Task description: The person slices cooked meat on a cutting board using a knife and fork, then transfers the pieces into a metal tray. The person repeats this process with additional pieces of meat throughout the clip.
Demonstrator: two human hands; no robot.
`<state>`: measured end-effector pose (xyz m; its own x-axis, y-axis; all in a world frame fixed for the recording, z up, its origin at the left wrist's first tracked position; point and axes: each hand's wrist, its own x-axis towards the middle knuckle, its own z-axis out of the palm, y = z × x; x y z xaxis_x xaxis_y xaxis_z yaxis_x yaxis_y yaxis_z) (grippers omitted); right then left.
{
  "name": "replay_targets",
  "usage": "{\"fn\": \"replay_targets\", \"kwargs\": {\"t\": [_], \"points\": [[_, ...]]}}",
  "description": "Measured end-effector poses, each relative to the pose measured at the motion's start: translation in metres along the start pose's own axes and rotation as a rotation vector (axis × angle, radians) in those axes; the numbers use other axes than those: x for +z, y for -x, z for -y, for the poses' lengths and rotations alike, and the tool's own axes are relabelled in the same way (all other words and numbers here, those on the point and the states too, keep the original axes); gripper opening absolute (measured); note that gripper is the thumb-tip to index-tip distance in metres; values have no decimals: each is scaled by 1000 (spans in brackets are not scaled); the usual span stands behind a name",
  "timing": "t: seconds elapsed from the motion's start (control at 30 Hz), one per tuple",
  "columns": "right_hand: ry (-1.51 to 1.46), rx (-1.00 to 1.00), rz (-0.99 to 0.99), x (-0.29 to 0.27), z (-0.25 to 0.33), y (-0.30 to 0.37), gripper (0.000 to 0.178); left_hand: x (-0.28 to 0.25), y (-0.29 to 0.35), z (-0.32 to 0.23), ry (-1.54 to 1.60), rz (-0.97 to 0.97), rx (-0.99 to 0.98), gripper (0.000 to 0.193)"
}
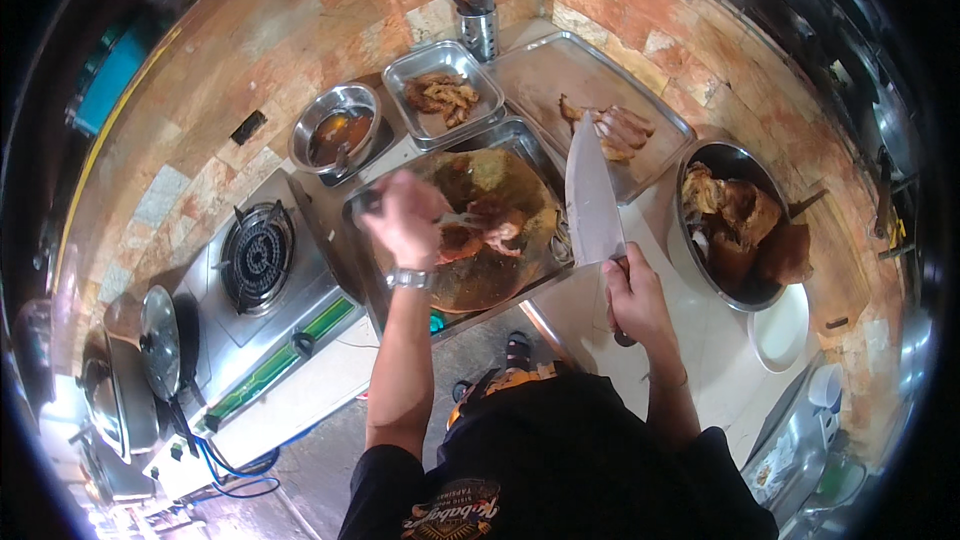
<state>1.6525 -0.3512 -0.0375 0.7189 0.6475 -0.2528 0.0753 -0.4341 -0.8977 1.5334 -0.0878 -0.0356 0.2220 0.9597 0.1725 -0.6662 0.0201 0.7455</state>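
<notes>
Your right hand point(637, 295) grasps the knife point(594, 200), hiding much of its handle, while your left hand point(408, 220) is too blurred to tell whether it holds anything, beside the indistinct meat point(500, 228) lying on the chopping board point(525, 185).

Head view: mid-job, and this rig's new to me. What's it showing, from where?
No robot here, just a person working bare-handed. The single picture comes from the left of two fisheye cameras worn on the head, looking down, so straight edges bend. The right hand grips a knife, pointing forward. The left hand, blurred, is over the left side of the board; whether it holds anything is unclear. Meat lies on the board. Beyond it are a bowl of liquid, a pan of brown pieces and a tray of slices; a large bowl of chunks stands right, a stove left.
</notes>
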Motion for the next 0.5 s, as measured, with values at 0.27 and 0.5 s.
{"fn": "replay_targets", "kwargs": {"t": [0.27,0.5], "points": [[-125,-82,-62,-16,-4,-1,17,49,-19,-18,228,180,-14,33],[84,-187,-571,-98,17,76,15,213,79,70,81,321,19,19]]}}
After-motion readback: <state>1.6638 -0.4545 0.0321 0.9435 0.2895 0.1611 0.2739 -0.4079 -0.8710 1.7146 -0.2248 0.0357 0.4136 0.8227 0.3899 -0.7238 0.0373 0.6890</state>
